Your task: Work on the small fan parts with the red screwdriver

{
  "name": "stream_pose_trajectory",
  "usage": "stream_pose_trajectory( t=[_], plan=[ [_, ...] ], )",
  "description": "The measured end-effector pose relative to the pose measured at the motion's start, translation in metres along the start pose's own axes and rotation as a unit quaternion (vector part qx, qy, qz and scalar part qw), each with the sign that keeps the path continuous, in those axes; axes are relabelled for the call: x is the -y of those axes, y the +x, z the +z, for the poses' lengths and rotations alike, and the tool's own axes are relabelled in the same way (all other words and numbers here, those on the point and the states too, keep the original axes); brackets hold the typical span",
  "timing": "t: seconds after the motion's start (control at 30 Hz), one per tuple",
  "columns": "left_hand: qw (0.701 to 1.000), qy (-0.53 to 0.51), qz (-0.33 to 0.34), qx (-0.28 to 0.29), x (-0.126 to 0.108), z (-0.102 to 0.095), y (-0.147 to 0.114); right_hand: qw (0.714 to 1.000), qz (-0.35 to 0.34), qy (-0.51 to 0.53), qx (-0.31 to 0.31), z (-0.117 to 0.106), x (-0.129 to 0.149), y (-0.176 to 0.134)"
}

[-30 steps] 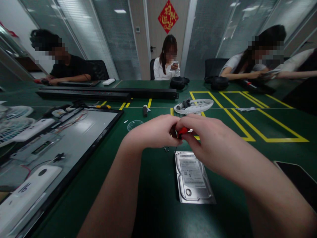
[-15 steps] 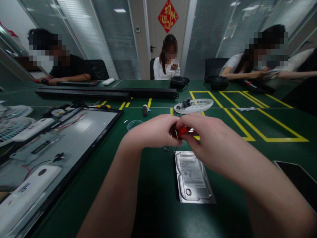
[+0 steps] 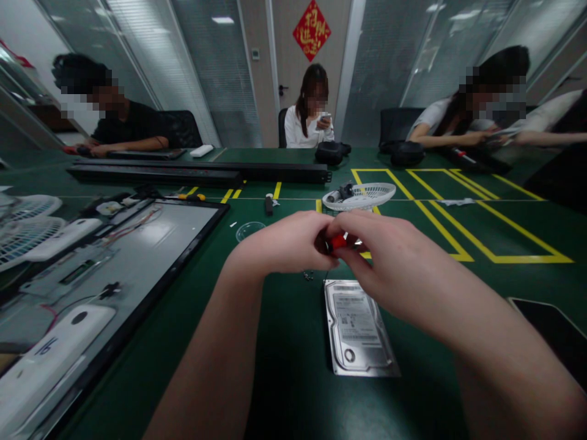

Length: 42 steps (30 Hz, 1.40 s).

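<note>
Above the far end of the hard drive [image 3: 360, 327], my two hands meet around a small red-and-black object [image 3: 338, 242]. Its kind cannot be made out, as fingers cover most of it. My left hand [image 3: 291, 243] is closed around its dark end. The thumb and fingers of my right hand [image 3: 383, 250] pinch the red part. The silver drive lies label side up on the green table below my right wrist. Several tiny screws [image 3: 308, 275] lie just beyond the drive, under my left hand. A clear round dish [image 3: 250, 231] sits behind my left wrist.
At left lies a large flat panel [image 3: 151, 244] with a black frame and loose parts on it. A white mesh basket [image 3: 367, 195] stands beyond my hands. A phone-like dark slab [image 3: 550, 330] is at right. Long black bars [image 3: 202, 172] and several people are across the table.
The red-and-black object has turned slightly between my fingers, and more of its dark end shows. Both hands stay in nearly the same place.
</note>
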<state>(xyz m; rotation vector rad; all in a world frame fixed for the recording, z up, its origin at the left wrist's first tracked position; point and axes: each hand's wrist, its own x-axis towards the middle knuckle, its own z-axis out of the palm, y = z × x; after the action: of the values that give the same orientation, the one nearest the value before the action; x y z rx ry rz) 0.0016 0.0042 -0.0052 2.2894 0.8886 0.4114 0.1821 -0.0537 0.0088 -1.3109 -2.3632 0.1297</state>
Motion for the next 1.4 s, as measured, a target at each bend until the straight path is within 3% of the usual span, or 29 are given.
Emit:
stream_pose_trajectory(
  t=[0.23,0.43,1.4],
  plan=[
    [1.0,0.0,0.0,-0.02,0.0002,0.0007,0.0012,1.0,0.027,-0.015,0.005,-0.0011,0.0005,0.0018],
    [1.0,-0.009,-0.003,0.006,0.0004,-0.0006,-0.0007,1.0,-0.002,0.0,0.003,0.0004,-0.001,0.0006],
    [1.0,-0.023,-0.003,0.0,-0.0014,-0.0009,-0.0003,1.0,0.004,0.001,0.001,-0.0007,0.0002,0.0022]
  ],
)
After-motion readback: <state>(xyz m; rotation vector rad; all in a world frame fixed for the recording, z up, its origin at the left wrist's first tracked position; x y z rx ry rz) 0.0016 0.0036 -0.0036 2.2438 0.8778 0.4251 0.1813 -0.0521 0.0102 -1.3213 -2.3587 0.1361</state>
